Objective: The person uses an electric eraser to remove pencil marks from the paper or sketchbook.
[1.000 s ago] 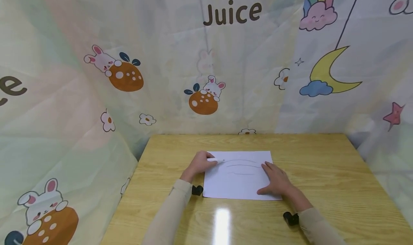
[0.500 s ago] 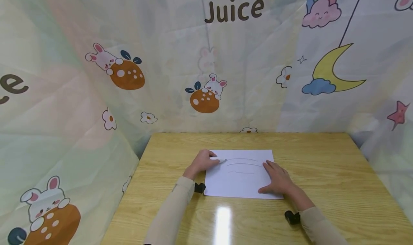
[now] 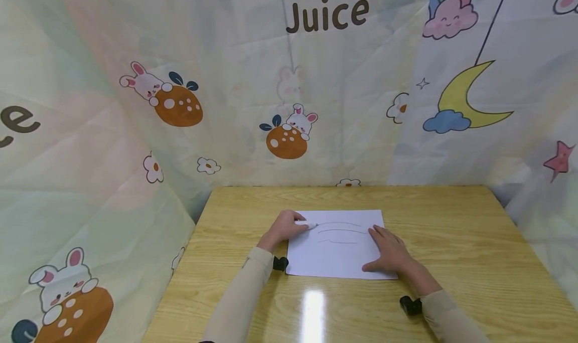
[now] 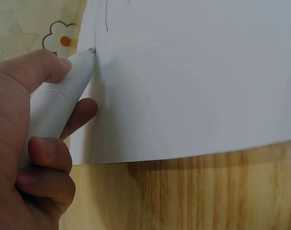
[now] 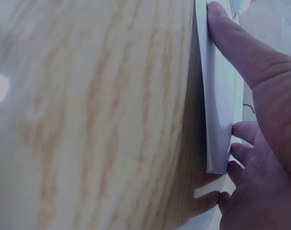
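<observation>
A white sheet of paper point(image 3: 334, 263) lies on the wooden table, with several thin dark lines point(image 3: 340, 230) across its upper half. At its upper left, my left hand point(image 3: 283, 226) grips a thick white pen point(image 4: 56, 105), fingers and thumb curled round the barrel. The pen's grey tip is at the paper, by the left end of the topmost line. Over the paper's right side rests my right hand point(image 3: 387, 251), fingers spread. In the right wrist view its thumb point(image 5: 246, 48) lies on the sheet, and the other fingertips are at the paper's edge.
Wood-grain tabletop point(image 3: 451, 242) surrounds the sheet, with a bright reflection point(image 3: 312, 313) in front of it. A printed cloth point(image 3: 235, 82) hangs behind the table and along its sides. A black wrist device point(image 3: 410, 306) sits at the right cuff, another point(image 3: 280, 264) at the left.
The head view has shifted slightly. Both hands, the pen and the lines keep the same places on the paper, as far as I can see.
</observation>
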`<state>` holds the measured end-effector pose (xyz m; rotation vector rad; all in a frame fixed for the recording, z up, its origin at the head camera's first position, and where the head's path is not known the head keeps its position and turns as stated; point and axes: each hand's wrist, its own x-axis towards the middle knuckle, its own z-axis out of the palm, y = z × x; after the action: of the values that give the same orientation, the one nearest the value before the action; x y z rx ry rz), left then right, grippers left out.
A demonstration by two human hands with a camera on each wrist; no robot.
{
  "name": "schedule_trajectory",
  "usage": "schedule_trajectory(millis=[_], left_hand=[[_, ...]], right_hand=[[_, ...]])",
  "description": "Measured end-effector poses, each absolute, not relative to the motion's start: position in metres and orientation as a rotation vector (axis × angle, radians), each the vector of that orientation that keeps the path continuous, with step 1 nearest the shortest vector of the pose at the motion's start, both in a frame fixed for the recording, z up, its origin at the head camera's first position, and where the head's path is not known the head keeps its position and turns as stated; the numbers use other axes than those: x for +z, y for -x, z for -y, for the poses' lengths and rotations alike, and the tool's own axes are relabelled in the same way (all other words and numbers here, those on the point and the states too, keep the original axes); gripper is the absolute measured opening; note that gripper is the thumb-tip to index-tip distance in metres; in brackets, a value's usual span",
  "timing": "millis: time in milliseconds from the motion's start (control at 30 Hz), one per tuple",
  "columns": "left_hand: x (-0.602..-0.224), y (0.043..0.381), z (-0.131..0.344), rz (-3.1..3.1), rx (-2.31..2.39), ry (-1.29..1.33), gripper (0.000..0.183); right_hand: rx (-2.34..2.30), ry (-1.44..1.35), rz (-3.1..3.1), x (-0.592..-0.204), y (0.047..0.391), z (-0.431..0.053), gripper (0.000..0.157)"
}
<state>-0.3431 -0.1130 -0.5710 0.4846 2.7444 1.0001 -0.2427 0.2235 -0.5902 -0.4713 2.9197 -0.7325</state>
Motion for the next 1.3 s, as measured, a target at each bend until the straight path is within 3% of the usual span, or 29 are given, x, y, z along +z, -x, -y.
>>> schedule_trajectory(millis=[1300], left_hand=[[-0.5628, 0.3454, 0.1051, -2.746, 1.069, -0.393, 0.02]], right_hand=[[-0.764, 0.473, -2.925, -0.5947, 0.2426, -0.2255, 0.118]])
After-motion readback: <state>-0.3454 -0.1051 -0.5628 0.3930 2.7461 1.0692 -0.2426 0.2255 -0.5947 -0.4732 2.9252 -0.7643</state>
